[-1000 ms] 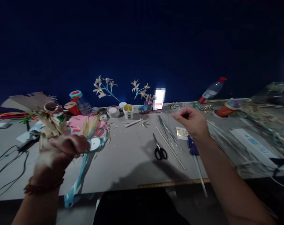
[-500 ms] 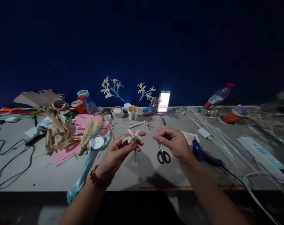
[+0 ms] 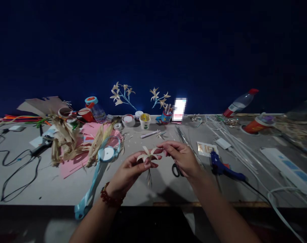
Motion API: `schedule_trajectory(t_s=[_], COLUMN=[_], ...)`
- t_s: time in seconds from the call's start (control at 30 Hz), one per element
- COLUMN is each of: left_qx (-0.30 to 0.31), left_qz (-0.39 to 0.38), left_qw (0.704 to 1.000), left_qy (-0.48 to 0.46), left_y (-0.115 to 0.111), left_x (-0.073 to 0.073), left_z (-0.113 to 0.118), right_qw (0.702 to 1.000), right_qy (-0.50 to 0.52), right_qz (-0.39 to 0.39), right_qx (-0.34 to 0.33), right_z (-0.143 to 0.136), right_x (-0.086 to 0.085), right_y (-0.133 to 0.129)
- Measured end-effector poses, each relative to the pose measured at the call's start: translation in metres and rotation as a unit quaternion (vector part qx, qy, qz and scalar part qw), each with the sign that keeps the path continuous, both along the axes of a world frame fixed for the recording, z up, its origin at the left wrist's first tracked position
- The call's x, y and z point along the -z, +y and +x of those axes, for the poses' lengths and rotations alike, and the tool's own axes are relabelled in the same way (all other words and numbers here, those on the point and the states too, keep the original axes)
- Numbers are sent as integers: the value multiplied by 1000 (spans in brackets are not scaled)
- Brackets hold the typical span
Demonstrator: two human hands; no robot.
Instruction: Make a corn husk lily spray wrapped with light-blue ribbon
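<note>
Over the middle of the table, my left hand [image 3: 133, 168] pinches a pale husk flower [image 3: 148, 155] between thumb and fingers, its thin stems hanging below. Close beside the petals on the right, my right hand [image 3: 180, 157] has thumb and fingertips pressed together; whatever they hold is too small to make out. Black-handled scissors [image 3: 176, 170] lie on the table, partly hidden under my right hand. Beyond the hands lie a white pen [image 3: 149, 134] and a small loose flower [image 3: 161, 135].
A blue glue gun [image 3: 226, 171] and a power strip [image 3: 287, 165] are at right. Left are light blue tape [image 3: 92, 189], dried husks [image 3: 66, 143] and pink sheets [image 3: 72, 165]. Cups, finished flower sprigs [image 3: 124, 96] and a lit phone [image 3: 179, 109] line the back.
My right hand has moved left and now sits close to the flower's petals, covering more of the scissors. The view has shifted slightly.
</note>
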State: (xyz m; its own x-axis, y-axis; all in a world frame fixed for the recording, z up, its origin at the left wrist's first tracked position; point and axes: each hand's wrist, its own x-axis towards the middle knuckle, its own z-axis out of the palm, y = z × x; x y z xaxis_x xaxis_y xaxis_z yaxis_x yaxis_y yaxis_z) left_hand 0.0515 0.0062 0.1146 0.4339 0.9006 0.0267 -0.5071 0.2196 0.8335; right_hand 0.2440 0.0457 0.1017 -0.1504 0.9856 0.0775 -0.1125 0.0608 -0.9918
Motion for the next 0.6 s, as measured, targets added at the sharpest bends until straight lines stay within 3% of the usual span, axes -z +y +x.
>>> schedule_trajectory(t_s=[0.33, 0.6], left_qx=[21, 21], left_qz=[-76, -34], left_qw=[993, 999], left_qy=[-92, 2], left_y=[-6, -13], left_x=[6, 16], left_z=[-5, -9], right_qw=[999, 984], right_qy=[-16, 92], right_qz=[21, -110], right_qx=[-30, -108], right_z=[-3, -9], right_x=[15, 19], right_y=[-14, -19])
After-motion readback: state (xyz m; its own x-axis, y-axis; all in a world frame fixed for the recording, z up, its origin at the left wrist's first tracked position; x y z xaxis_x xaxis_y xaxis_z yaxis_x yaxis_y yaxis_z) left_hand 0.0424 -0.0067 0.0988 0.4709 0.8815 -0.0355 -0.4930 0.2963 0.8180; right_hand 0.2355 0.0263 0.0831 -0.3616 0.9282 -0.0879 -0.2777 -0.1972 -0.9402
